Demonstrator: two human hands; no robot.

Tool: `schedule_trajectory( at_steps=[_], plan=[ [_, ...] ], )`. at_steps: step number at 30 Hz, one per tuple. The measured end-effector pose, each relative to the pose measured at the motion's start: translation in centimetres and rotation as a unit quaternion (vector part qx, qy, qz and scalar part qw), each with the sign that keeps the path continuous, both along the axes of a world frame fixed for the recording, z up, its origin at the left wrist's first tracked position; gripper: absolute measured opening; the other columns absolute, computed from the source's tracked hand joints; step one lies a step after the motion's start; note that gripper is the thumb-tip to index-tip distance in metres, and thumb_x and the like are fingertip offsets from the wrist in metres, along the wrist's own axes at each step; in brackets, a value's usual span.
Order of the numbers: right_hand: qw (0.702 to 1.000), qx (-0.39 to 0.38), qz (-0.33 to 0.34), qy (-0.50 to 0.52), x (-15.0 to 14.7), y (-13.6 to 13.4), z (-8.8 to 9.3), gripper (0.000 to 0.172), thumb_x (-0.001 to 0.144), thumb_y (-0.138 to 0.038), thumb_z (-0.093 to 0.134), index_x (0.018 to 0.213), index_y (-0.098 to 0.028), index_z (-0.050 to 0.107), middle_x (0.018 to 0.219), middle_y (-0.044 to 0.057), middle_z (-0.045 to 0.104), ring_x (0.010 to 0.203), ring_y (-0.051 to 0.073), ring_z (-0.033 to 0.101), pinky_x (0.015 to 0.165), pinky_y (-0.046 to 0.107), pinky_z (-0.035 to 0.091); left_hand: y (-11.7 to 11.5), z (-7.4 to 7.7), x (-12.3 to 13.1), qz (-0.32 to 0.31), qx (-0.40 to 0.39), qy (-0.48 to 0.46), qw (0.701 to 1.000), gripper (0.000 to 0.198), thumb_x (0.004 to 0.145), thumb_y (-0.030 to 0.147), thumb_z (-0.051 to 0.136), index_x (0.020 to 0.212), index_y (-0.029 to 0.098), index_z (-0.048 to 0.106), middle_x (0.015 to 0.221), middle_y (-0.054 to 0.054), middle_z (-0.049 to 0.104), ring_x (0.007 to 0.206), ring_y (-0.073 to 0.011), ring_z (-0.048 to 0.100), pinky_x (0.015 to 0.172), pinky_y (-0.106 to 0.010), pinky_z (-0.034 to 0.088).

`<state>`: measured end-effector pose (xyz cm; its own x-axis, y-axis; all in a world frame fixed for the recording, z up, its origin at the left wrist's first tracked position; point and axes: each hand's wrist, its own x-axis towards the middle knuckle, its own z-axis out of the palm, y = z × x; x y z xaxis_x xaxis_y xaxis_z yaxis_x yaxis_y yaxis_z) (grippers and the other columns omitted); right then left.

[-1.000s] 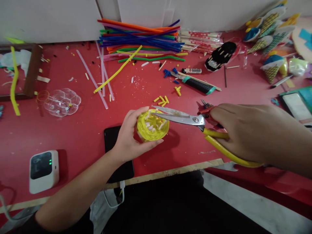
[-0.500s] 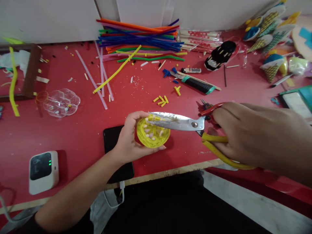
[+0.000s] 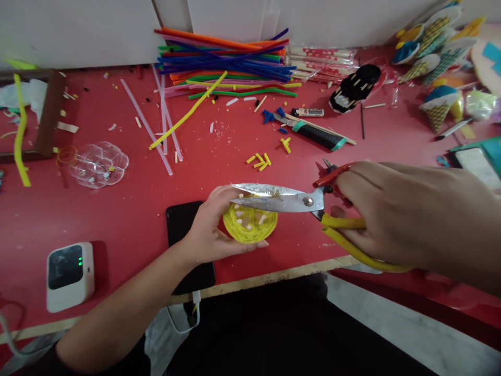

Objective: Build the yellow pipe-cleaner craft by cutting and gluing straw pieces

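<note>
"While both hands are occupied, what does each one hold?"

"The left hand (image 3: 211, 224) has its fingers curved around the left side of the yellow round piece (image 3: 250, 237), spread about as wide as the piece itself, with the thumb along the near edge. The right hand (image 3: 391, 209) has its fingers wrapped on the handles of the scissors (image 3: 308, 201); the blades stand slightly parted across the far part of the piece."

"Where is the piece located?"

"Between the hands, over the table (image 3: 129, 219), near its front edge. Whether the base touches the surface cannot be told from this angle."

"How is it likely to handle?"

"Expect a light item with a slightly yielding wall (the material cannot be confirmed by eye). The pale stubs (image 3: 262, 220) inside appear small and possibly fragile. Grip the outer wall with moderate pressure; keep the upper fingers, now close to the blade tips, clear of the edges."

"And the surroundings?"

"The table is red and smooth-looking. Yellow clippings (image 3: 260, 161) lie beyond the piece; a dark phone (image 3: 180, 219) lies partly beneath the left wrist. A bundle of coloured stems (image 3: 227, 62) rests at the back, before a pale wall (image 3: 78, 31). Light marbled floor (image 3: 371, 308) shows past the front edge."
</note>
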<state>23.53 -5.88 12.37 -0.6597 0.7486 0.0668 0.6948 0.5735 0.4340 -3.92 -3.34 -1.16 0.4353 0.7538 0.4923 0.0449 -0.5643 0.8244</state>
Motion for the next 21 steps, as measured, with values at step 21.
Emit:
schedule_trajectory(
  at_steps=[21],
  plan=[
    [1.0, 0.011, 0.01, -0.025, 0.8, -0.54, 0.02, 0.05, 0.102, -0.037, 0.026, 0.068, -0.019, 0.058, 0.061, 0.005, 0.05, 0.049, 0.021, 0.058, 0.044, 0.029, 0.027, 0.35, 0.55, 0.15, -0.038, 0.057, -0.006, 0.998, 0.076, 0.073, 0.057, 0.093, 0.137, 0.032, 0.06, 0.116, -0.01, 0.073, 0.101, -0.0303, 0.073, 0.09, -0.052, 0.06]
  ],
)
